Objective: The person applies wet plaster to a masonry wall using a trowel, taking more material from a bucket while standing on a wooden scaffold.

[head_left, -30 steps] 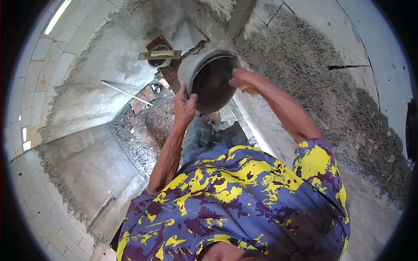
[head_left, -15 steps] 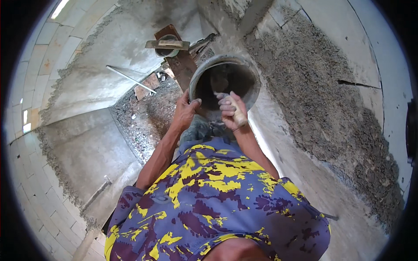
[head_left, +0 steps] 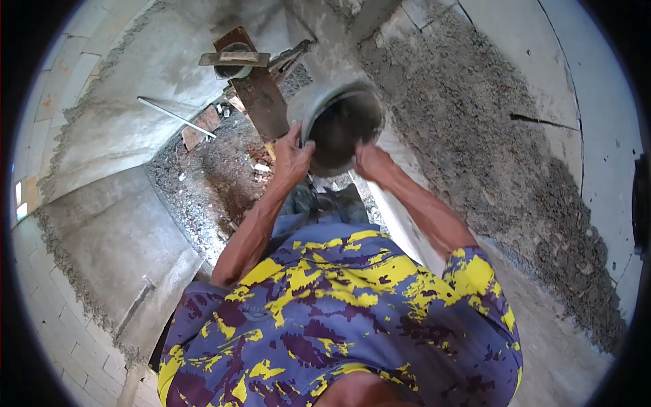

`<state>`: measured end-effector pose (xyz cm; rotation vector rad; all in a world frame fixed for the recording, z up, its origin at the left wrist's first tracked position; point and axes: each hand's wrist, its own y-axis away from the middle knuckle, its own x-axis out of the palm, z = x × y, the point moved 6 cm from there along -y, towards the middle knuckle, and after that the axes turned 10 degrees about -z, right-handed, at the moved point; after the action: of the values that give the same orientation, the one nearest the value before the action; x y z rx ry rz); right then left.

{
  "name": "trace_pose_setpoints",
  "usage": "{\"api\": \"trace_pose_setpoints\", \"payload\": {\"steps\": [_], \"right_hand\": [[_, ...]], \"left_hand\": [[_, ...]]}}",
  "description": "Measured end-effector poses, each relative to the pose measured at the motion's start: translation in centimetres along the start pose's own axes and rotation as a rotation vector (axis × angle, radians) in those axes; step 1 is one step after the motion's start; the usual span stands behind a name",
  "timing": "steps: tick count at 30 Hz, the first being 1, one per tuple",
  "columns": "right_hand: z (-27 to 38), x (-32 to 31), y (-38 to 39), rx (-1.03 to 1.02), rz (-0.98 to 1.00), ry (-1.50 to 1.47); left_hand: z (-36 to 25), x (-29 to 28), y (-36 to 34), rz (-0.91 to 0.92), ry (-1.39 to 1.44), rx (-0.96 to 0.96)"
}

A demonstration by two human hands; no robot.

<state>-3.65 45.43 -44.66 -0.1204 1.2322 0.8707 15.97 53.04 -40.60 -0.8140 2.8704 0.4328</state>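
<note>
Your L hand grips the bucket rim, mouth tilted toward you, above your legs. R hand is at the opposite rim; can't tell if it's gripping. Work looks part done: rough mortar on R wall, adj. panel bare.

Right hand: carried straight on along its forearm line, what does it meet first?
Most likely the bucket: the right hand is at its lower right edge, aimed up-left across its opening. Depth is unclear, so I can't tell whether rim or inside comes first.
</note>
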Motion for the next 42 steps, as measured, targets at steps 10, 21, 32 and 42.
{"api": "trace_pose_setpoints", "payload": {"steps": [10,21,32,42], "right_hand": [[-2.9,-0.1,0.2,0.170,0.178,-0.236],[6.9,-5.6,2.8,0.177,0.098,-0.173],[-7.2,1.1,4.2,0.118,0.084,-0.001],[-0.1,2.7,4.4,0.363,0.189,-0.904]], "left_hand": [[1.6,-1.0,0.1,0.016,-0.014,-0.033],[4.5,-0.3,1.6,0.026,-0.056,-0.031],[1.1,1.3,1.9,-0.069,-0.086,0.288],[3.3,-1.0,1.8,-0.003,0.154,-0.091]]}}
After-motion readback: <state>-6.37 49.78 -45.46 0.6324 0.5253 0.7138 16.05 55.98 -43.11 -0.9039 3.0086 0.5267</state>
